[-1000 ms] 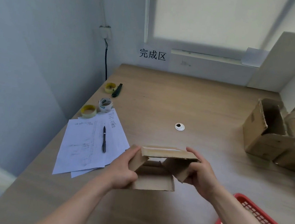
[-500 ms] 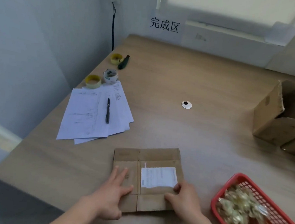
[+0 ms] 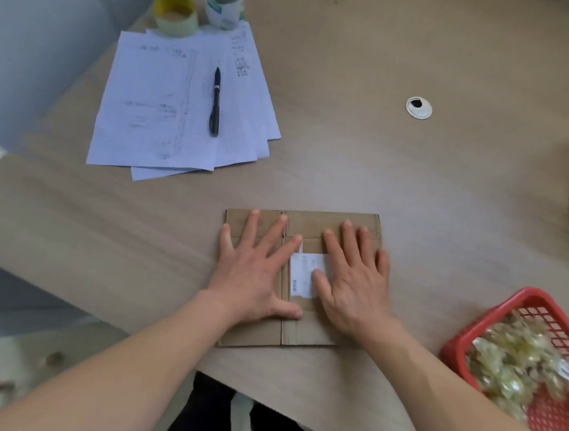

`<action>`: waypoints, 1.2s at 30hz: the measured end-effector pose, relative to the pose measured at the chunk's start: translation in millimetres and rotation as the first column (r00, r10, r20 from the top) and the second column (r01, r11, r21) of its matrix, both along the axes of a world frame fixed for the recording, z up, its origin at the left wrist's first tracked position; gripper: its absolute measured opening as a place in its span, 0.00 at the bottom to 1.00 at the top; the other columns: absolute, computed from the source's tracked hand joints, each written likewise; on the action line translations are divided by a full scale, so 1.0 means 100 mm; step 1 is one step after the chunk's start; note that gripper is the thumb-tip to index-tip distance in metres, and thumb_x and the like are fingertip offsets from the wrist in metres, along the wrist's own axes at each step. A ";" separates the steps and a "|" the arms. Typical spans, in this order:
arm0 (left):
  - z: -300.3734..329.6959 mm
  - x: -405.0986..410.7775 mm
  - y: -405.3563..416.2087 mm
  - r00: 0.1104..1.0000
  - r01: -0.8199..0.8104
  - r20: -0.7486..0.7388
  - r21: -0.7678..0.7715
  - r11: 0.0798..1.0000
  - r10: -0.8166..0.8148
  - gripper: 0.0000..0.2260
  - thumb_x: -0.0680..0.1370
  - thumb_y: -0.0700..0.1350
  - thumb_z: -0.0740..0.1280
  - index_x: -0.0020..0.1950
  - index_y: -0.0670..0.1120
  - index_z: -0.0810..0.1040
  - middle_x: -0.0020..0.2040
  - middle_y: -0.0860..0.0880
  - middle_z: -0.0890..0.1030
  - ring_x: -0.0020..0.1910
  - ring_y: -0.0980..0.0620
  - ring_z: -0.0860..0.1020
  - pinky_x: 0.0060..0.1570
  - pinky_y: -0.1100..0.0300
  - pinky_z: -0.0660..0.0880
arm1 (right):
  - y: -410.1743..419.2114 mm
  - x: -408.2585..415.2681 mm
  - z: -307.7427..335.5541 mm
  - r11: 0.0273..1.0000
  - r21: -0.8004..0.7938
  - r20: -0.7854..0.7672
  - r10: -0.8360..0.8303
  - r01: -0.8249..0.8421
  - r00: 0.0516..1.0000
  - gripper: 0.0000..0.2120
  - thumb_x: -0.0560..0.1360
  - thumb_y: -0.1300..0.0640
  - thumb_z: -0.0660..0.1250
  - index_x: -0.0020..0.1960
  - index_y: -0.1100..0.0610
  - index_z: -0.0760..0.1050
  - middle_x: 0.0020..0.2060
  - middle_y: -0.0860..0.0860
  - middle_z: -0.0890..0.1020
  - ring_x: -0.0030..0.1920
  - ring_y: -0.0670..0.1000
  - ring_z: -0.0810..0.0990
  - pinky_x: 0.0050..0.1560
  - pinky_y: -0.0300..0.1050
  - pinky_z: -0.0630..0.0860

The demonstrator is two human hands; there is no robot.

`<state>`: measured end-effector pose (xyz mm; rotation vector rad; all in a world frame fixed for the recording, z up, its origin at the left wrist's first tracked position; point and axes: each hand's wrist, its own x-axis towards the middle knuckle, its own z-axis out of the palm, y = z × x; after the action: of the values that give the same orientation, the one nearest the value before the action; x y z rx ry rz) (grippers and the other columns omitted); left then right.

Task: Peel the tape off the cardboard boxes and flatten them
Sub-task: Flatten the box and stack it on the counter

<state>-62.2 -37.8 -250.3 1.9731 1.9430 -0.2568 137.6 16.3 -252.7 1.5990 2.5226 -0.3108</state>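
Both hands lie palm-down with fingers straight and spread on the flattened cardboard box (image 3: 295,333), which rests flat near the front edge of the tabletop (image 3: 416,192). The left hand (image 3: 254,274) covers its left half, the right hand (image 3: 353,283) its right half, partly over a white label (image 3: 302,275); neither grip curls round anything. Just right, a red basket (image 3: 472,338) holds what looks like crumpled tape, though blurred.

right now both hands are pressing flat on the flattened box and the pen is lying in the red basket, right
Not quite. The left hand and right hand do press flat on the flattened box, but the pen lies on the sheets of paper, not in the red basket, as the head view shows.
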 end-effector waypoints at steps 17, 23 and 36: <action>-0.03 0.49 -0.57 0.951 -0.309 0.017 0.150 0.939 0.310 0.42 0.71 0.75 0.50 0.80 0.55 0.57 0.82 0.41 0.49 0.79 0.34 0.47 0.72 0.32 0.50 | -0.37 0.08 0.02 0.995 0.041 -0.066 -0.084 0.087 0.994 0.35 0.76 0.36 0.51 0.78 0.53 0.61 0.78 0.62 0.57 0.78 0.64 0.54 0.70 0.64 0.59; -0.11 0.49 -0.58 0.957 -0.280 -0.037 0.134 0.951 0.287 0.43 0.69 0.77 0.49 0.80 0.59 0.50 0.81 0.39 0.47 0.78 0.30 0.46 0.69 0.29 0.50 | -0.36 0.04 -0.09 0.996 0.060 -0.043 -0.067 0.069 0.997 0.32 0.78 0.37 0.50 0.78 0.52 0.59 0.79 0.62 0.55 0.78 0.64 0.51 0.69 0.65 0.57; -0.09 0.25 -0.44 1.000 0.008 -0.027 0.044 0.999 -0.007 0.43 0.70 0.76 0.39 0.81 0.55 0.41 0.80 0.55 0.34 0.78 0.43 0.31 0.71 0.32 0.37 | -0.28 0.05 -0.05 0.984 -0.008 -0.114 0.174 -0.176 0.978 0.27 0.82 0.43 0.48 0.80 0.49 0.53 0.81 0.50 0.51 0.80 0.54 0.48 0.75 0.60 0.50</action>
<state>-37.3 -81.9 -259.4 2.0148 1.9744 -0.2451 142.8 -12.2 -257.7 1.3768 2.7136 -0.4125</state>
